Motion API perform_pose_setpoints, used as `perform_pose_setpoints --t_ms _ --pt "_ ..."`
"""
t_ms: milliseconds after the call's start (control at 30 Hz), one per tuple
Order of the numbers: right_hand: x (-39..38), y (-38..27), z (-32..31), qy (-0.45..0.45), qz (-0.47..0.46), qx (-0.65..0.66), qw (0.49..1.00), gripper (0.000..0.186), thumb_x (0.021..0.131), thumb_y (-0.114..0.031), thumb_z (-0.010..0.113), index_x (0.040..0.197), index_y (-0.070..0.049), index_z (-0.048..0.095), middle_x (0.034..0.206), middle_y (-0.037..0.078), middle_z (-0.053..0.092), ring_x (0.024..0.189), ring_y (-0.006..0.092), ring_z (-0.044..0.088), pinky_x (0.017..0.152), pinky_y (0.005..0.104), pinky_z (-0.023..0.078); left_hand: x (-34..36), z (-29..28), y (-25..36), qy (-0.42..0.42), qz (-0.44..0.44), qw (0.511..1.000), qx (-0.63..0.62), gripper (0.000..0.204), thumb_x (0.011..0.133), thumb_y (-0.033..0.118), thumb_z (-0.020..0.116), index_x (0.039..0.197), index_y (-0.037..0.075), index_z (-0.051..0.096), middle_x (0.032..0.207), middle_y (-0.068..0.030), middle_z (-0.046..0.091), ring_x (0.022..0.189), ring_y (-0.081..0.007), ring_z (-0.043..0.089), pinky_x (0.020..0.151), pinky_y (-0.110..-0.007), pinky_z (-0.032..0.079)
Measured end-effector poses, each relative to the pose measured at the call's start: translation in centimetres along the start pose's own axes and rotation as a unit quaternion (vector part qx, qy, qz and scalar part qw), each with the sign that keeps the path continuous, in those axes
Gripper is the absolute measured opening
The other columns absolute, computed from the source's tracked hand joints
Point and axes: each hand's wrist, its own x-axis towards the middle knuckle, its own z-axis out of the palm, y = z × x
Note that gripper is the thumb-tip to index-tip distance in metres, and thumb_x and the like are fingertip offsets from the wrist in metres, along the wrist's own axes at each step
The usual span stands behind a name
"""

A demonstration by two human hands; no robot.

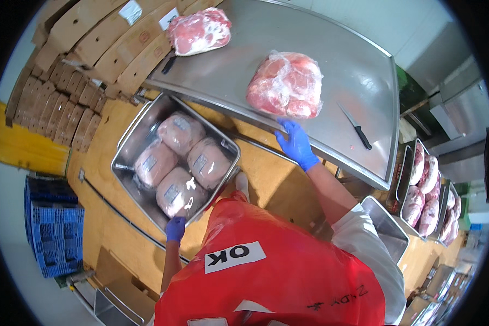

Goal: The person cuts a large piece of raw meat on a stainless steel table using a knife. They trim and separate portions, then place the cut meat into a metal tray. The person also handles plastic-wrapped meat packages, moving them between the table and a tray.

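My right hand point(295, 143), in a blue glove, rests on the front edge of the steel table point(342, 65), just below a bagged lump of raw meat point(286, 84). It holds nothing that I can see. My left hand point(175, 229), also gloved in blue, grips the near rim of a steel bin point(136, 128) that stands on the floor. Inside the bin lie several wrapped meat packs point(180, 161) with labels. A red apron covers my front.
A second bagged meat lump point(199, 30) and a dark-handled knife point(355, 126) lie on the table. Flat cardboard boxes point(100, 38) are stacked at the left, blue crates point(53, 223) lower left. Trays of meat point(425, 187) stand at the right.
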Motion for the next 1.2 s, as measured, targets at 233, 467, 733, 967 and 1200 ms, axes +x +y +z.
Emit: perform_pose_setpoints --t_ms 233,467,733,967,1200 --pt "12.4 3.1 1.0 0.061 0.106 -0.107 0.987 0.038 0.087 -0.018 0.072 0.123 -0.005 0.070 0.111 0.026 0.067 0.093 0.0477 0.067 0.086 0.0537 0.056 19.3 -0.9 23.6 0.009 0.282 0.959 -0.040 0.034 0.097 0.031 0.074 0.112 0.001 0.075 0.102 -0.0226 0.078 0.095 -0.0358 0.077 0.087 -0.044 0.059" --pt "8.5 4.8 -1.6 -0.015 0.098 -0.083 0.992 0.016 0.083 -0.012 0.069 0.097 -0.004 0.070 0.094 0.024 0.069 0.089 0.0451 0.070 0.080 0.0546 0.056 25.5 -1.6 49.7 -0.024 0.495 0.855 -0.153 0.030 0.099 0.017 0.069 0.125 0.003 0.071 0.126 -0.0213 0.071 0.114 -0.0389 0.068 0.102 -0.046 0.053" --pt "1.7 5.2 -11.1 0.018 0.104 -0.079 0.991 0.018 0.081 -0.014 0.066 0.095 -0.005 0.071 0.095 0.022 0.069 0.088 0.0450 0.068 0.078 0.0526 0.057 27.7 5.3 65.3 -0.019 0.662 0.749 0.020 0.060 0.098 0.022 0.068 0.155 0.010 0.056 0.166 -0.0224 0.043 0.151 -0.0433 0.041 0.125 -0.054 0.031" --pt "-3.7 11.8 -17.2 0.088 0.211 -0.049 0.972 0.019 0.086 -0.018 0.067 0.099 -0.006 0.073 0.099 0.021 0.071 0.092 0.0446 0.069 0.080 0.0523 0.056 24.5 10.8 66.9 0.072 0.695 0.705 0.121 0.046 0.101 0.030 0.065 0.142 0.010 0.067 0.155 -0.0220 0.055 0.142 -0.0457 0.049 0.121 -0.056 0.035" --pt "1.5 16.2 -15.8 0.178 0.059 0.104 0.977 0.011 0.090 -0.014 0.072 0.098 -0.008 0.075 0.094 0.015 0.070 0.085 0.0333 0.068 0.080 0.0442 0.056 22.1 11.8 67.6 0.139 0.663 0.736 -0.013 0.012 0.099 0.009 0.060 0.090 0.005 0.067 0.080 -0.0212 0.064 0.077 -0.0421 0.063 0.072 -0.054 0.050"
